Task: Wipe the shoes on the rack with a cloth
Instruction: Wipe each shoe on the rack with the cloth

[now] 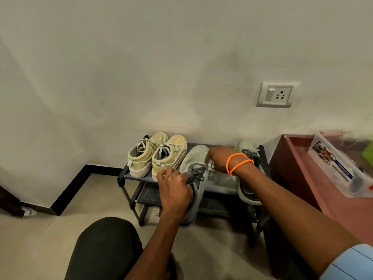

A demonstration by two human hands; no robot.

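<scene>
Four shoes sit on the top shelf of the rack [129, 176], a low frame of dark tubes with flat grey shelves set against the wall. The grey sneaker [196, 178] near the shelf's middle is the one in play: soft knit upper, dark grey laces, a pale rounded toe pointing at the wall, its heel tipped out over the front edge of the rack. The left hand [174, 191] grips it at the heel and laces, fingers curled round the collar. The right hand [219, 159] is on the far side of that sneaker, fingers closed on a small crumpled pale cloth [211, 166] held against the shoe's side; how much cloth is bunched inside the grip I cannot tell. Two orange beaded bands [238, 162] ring that wrist.

Right of the held sneaker, past a bare dusty patch of shelf, lies its grey partner [245, 190], mostly hidden behind the forearm. Left of the held sneaker stands a pair of tan canvas high-tops [159, 156], worn and faded, heels facing out, with thick pale soles and loose laces.

Right of the rack is a reddish-brown wooden tabletop [298, 158] carrying a clear plastic box [333, 168]. Above the rack, a white switch-and-socket plate [276, 94] is on the plaster wall.
</scene>
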